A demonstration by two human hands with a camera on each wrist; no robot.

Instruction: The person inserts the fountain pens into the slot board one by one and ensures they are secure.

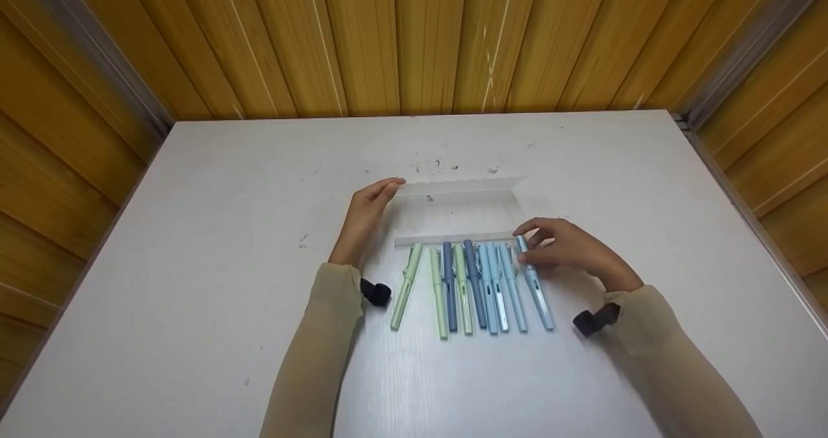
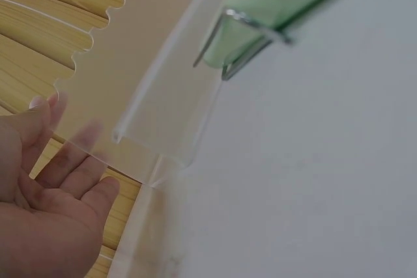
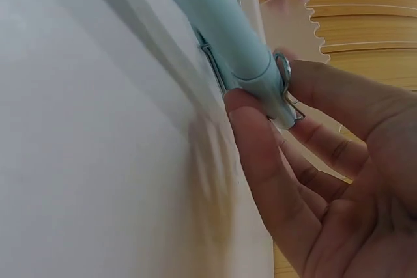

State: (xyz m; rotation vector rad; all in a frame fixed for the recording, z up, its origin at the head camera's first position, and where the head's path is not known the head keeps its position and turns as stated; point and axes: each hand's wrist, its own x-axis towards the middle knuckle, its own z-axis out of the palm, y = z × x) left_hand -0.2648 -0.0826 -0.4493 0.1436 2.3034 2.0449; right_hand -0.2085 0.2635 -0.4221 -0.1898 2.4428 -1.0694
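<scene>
At the back, my left hand (image 1: 372,202) pinches the upper left corner of a clear plastic case (image 1: 453,215). In the left wrist view, the thumb and a finger meet at the wavy edge of its flap (image 2: 104,89). My right hand (image 1: 566,247) pinches a light blue pen (image 1: 537,289) by its clip end, between thumb and fingers; the right wrist view shows the pen's metal clip (image 3: 285,76). To its left lie several pens side by side, light blue, dark blue (image 1: 449,295) and light green. A light green pen (image 1: 406,287) lies apart at the left end.
The white table (image 1: 226,231) carries dark scuff marks behind the case. Wood-patterned panels (image 1: 420,43) stand along its back, with more at the left and right. Black wrist cameras (image 1: 376,293) sit on both sleeves, close to the pens.
</scene>
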